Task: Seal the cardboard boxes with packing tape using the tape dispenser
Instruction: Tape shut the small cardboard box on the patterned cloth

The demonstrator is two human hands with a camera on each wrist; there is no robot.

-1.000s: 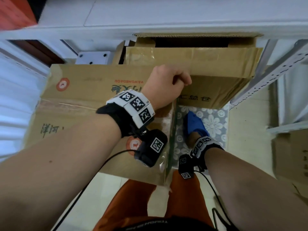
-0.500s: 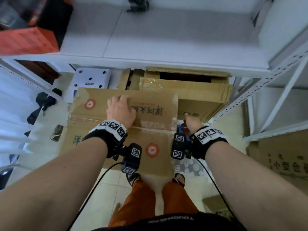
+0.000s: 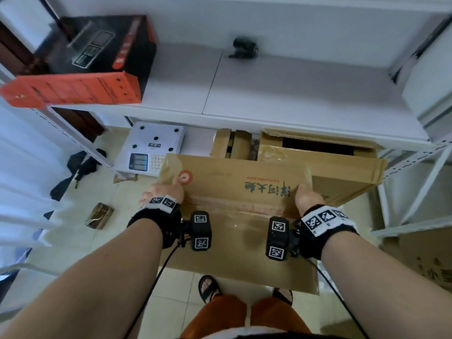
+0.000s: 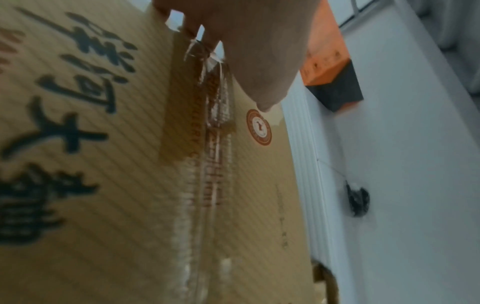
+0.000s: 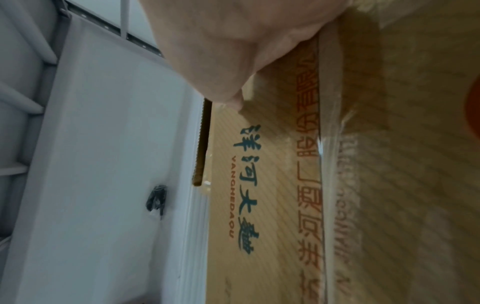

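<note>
Counts: one box held up in front of the shelf; at least two more cartons on the floor behind it, an open carton under the shelf and a side carton at far right; one orange-and-black case on the shelf, left end; one small black object on the shelf, centre, too blurred to identify; one white scale on the floor, upside down; two sandalled feet below the box; tape dispenser not visible in any view.

Hands: left hand grips the box's left edge, thumb on top beside the round orange logo, fingers wrapped round the side; left wrist view shows the thumb tip just short of that logo and fingers over the edge by the old clear tape on the centre seam. Right hand grips the box's right edge the same way, thumb on top near the printed characters, fingers hidden round the side; right wrist view shows the palm against the box corner.

Box: held between both hands, off the floor, top face up, seam running left to right between the hands.
</note>
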